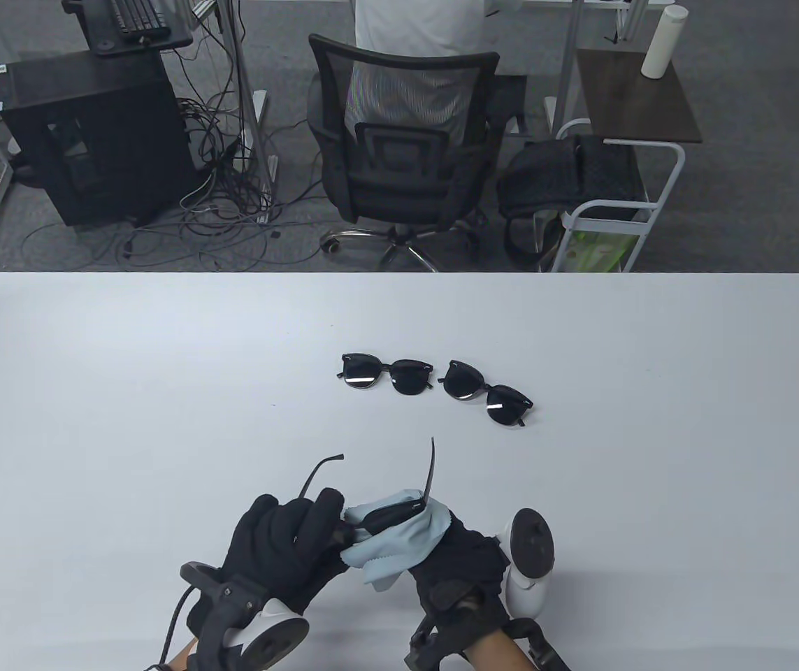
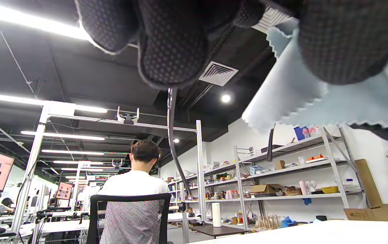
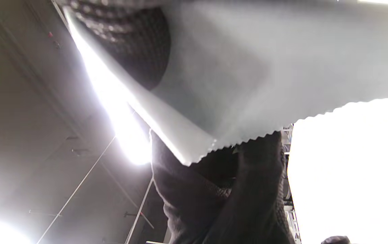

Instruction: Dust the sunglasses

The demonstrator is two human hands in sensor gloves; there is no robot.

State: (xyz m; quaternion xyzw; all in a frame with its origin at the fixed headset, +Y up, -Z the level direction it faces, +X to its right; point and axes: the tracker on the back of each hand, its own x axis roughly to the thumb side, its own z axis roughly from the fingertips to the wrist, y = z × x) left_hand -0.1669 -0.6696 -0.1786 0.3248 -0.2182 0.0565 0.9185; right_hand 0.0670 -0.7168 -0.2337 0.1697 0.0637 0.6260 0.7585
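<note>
— So how far along is the dusting, from where you stand?

— Somewhere in the middle, I'd say. Start at the left: the left hand (image 1: 286, 552) has its fingers curled round one end of the held sunglasses (image 1: 389, 514), near the front edge of the desk (image 1: 91, 391). One temple arm sticks up out of that hand, the other rises further right.

— And the wiping itself?

— The pale blue cloth (image 1: 399, 552) is wrapped over the other end of the frame, and the right hand (image 1: 458, 559) pinches it there, fingers closed on cloth and lens together. From the left wrist view you see that cloth (image 2: 315, 98) hanging with its zigzag edge under a gloved fingertip. So this pair is being cleaned now; which lens is finished I can't tell.

— What about the others?

— Two more lie folded on the desk further back, well apart from the hands: the left pair (image 1: 385, 374) and, just beside it, the right pair (image 1: 486, 393), set at a slant. Whether those have been dusted or are waiting, nothing shows. Both look the same.

— So what's left?

— At least the rest of the pair in hand, then setting it down. Possibly the two on the desk as well.
</note>
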